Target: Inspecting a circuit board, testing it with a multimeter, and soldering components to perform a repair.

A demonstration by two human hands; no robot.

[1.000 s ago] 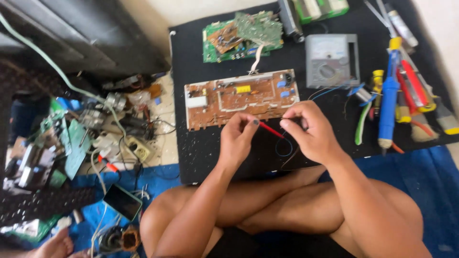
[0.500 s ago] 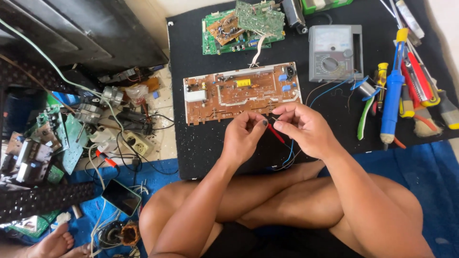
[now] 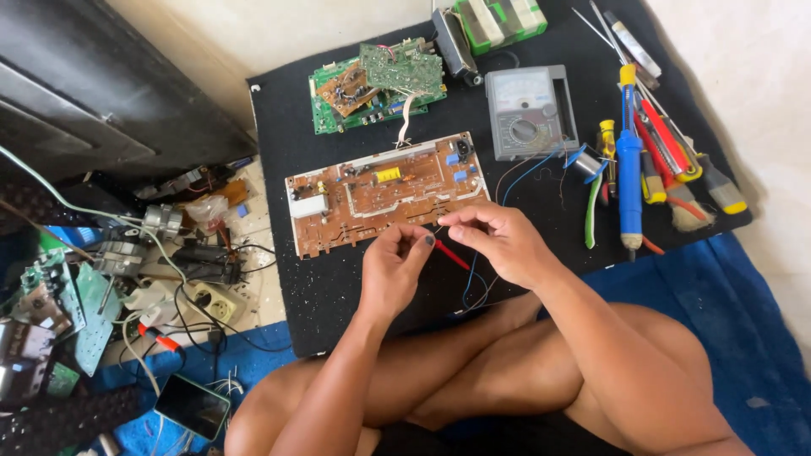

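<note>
Red probe (image 3: 454, 255), slim, angled | right hand (image 3: 503, 245) fingers pinch it | left hand (image 3: 390, 270) fingers curled, grip unclear

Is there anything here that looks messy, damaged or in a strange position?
Yes. Left of the black mat, loose parts, cables and a power strip lie tangled on the floor. On the mat, white specks are scattered below the brown circuit board. Both hands, left hand and right hand, pinch a red probe normally.
</note>
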